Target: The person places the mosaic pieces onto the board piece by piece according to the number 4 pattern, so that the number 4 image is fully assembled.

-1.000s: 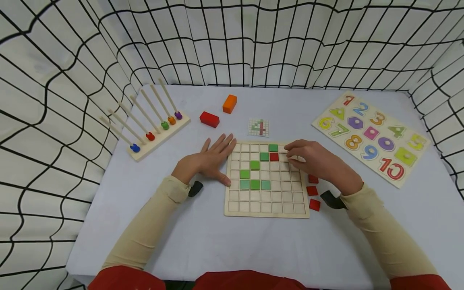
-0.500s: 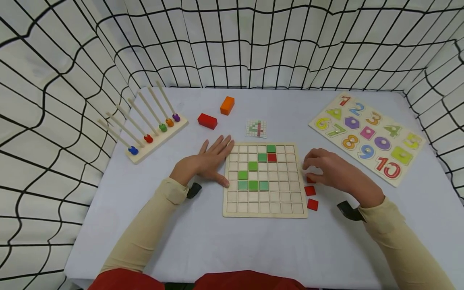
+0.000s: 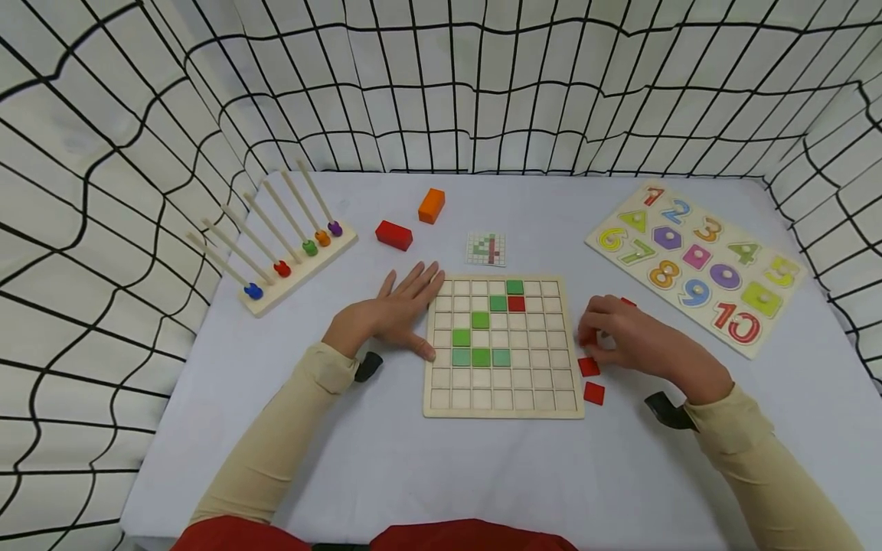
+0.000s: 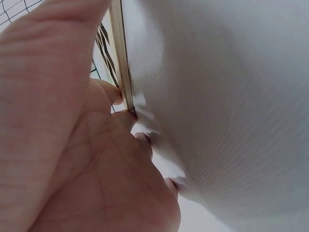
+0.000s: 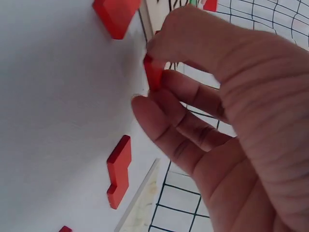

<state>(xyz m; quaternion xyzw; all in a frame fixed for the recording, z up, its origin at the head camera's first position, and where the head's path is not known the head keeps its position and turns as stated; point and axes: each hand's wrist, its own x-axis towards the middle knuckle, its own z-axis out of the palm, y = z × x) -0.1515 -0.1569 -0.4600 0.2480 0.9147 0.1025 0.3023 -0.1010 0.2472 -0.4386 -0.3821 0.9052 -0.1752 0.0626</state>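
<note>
A white-draped table carries a wooden grid board, with loose red square tiles just beside the board's right edge. Beyond it lie a pattern card, a red block and an orange block, with a bead abacus to the left and a number puzzle board to the right.

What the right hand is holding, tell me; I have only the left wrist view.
Observer: The right hand pinches a red tile between thumb and fingers.
Operator: Tell me where red shows on the board.
Observer: On the grid board, one seated red tile is directly below the top row's green tile in the head view.
Operator: Report what lies beyond the board.
Observer: A small gridded card lies just past its far edge.
</note>
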